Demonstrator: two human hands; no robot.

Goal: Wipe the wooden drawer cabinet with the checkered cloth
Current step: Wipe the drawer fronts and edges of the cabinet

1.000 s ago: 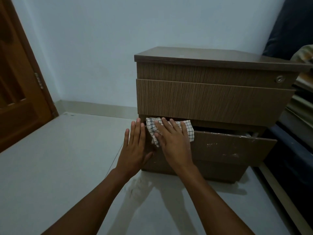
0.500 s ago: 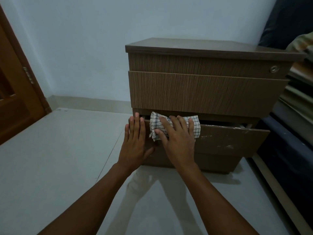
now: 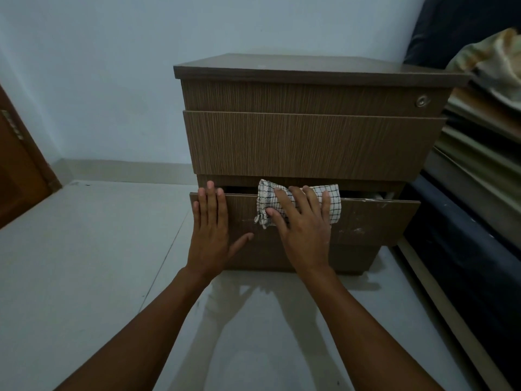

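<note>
The wooden drawer cabinet [image 3: 307, 142] stands on the floor against the wall, brown, with a small lock at the top right. Its bottom drawer [image 3: 375, 218] is pulled out a little and tilted, with pale smudges on its front. My right hand [image 3: 303, 230] presses the bunched checkered cloth [image 3: 329, 198] flat against the upper edge of that drawer front, fingers spread over the cloth. My left hand [image 3: 210, 224] lies flat and open on the drawer front's left end, fingertips at its top edge, thumb out to the right.
A wooden door [image 3: 17, 176] stands at the left. Pale floor tiles [image 3: 84, 263] stretch in front. A dark bed or mattress [image 3: 465, 235] with stacked bedding [image 3: 490, 80] sits close against the cabinet's right side.
My right hand has slid the cloth to the right along the bottom drawer's top edge. My left hand stays flat on the drawer's left end. The view has shifted.
</note>
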